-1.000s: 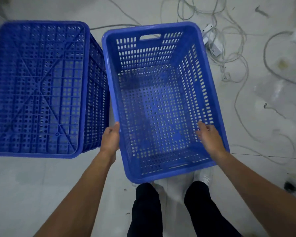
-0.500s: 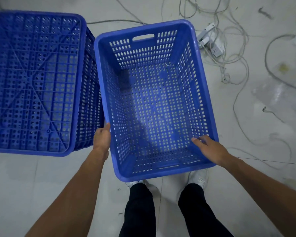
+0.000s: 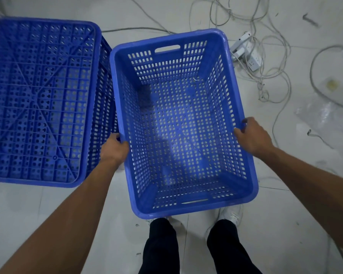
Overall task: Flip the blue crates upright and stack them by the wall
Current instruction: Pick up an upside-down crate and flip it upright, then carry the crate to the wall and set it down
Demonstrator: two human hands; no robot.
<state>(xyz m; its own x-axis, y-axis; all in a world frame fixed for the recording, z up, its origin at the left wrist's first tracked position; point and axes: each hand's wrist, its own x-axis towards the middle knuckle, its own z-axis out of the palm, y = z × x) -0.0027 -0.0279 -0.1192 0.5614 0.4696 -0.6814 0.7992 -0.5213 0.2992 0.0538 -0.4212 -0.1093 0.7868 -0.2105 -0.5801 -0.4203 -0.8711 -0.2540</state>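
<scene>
- Dark trouser legs [image 3: 162,246] and white shoes [image 3: 233,214] stand on pale glossy floor tiles [image 3: 48,224].
- The left hand [image 3: 113,150] and right hand [image 3: 252,136] each clasp a long rim of the upright crate [image 3: 178,123], a blue perforated plastic box, open side up.
- Just beside its left wall, the overturned crate [image 3: 40,99] shows a ribbed lattice base.
- Beyond lie tangled white cables [image 3: 265,62] and a power strip [image 3: 252,61].

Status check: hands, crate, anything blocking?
Left hand and right hand grip upright crate by its long rims. Second crate upside down at left. Loose cables on floor beyond.
</scene>
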